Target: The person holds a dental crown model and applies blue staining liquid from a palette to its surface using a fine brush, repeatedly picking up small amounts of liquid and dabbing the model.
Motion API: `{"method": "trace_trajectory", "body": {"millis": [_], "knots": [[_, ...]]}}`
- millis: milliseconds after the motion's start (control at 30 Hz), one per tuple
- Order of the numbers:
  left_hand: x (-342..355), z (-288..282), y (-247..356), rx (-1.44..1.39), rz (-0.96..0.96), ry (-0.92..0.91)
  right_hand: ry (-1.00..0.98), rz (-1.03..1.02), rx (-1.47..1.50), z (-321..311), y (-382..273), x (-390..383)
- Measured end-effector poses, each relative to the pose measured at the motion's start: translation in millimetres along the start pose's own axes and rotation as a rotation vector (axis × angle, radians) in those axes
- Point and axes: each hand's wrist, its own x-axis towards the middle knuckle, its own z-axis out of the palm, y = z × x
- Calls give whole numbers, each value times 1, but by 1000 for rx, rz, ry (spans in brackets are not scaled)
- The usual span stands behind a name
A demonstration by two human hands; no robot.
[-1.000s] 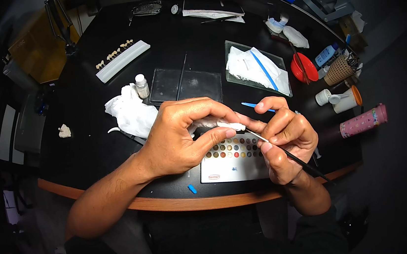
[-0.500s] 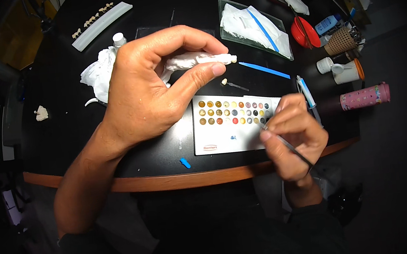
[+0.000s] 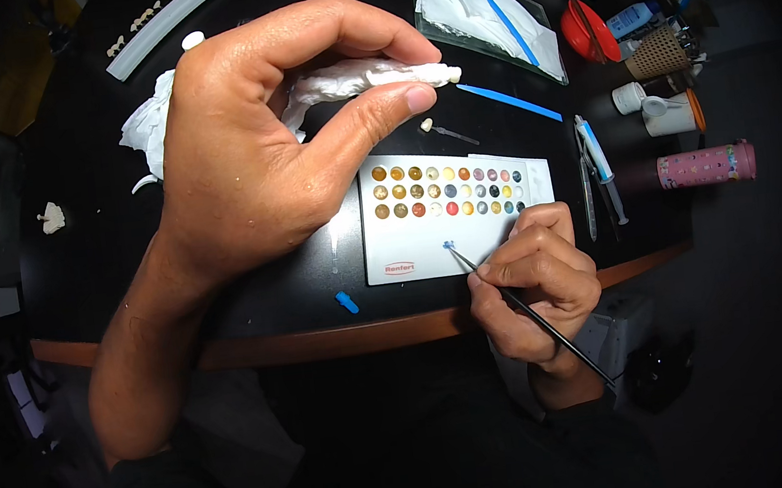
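Observation:
Between thumb and fingers, my left hand (image 3: 253,154) pinches a crumpled white tissue (image 3: 336,82), raised above the table. A small off-white, tooth-like tip (image 3: 454,75) sticks out of its right end. My right hand (image 3: 543,285) grips a thin black-handled paintbrush (image 3: 558,336) like a pen. The brush tip meets or hovers just over a small blue dab on a white paint palette (image 3: 415,241), whose rows of round wells hold brown, yellow, red, grey and other colours. Behind the palette lies a small tooth-shaped piece (image 3: 427,126) with a thin pin beside it.
A glass tray (image 3: 431,35) with white tissue and a blue strip stands at the back. Another blue strip (image 3: 510,102) lies nearer. To the right are a red bowl (image 3: 604,45), a white cup (image 3: 673,114), a syringe (image 3: 595,146) and a pink bottle (image 3: 707,166). A blue cap (image 3: 347,302) is near the front edge.
My right hand has moved left, bringing the brush tip from the palette's right-hand wells down to the blue dab. My left hand appears slightly higher and further left, still pinching the tissue.

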Motion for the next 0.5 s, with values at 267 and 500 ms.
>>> {"method": "trace_trajectory", "body": {"millis": [267, 500], "knots": [[0, -1, -1, 20, 20, -4, 41, 1, 38, -10, 2, -3], [-1, 2, 2, -7, -23, 22, 173, 150, 62, -43, 31, -29]]}}
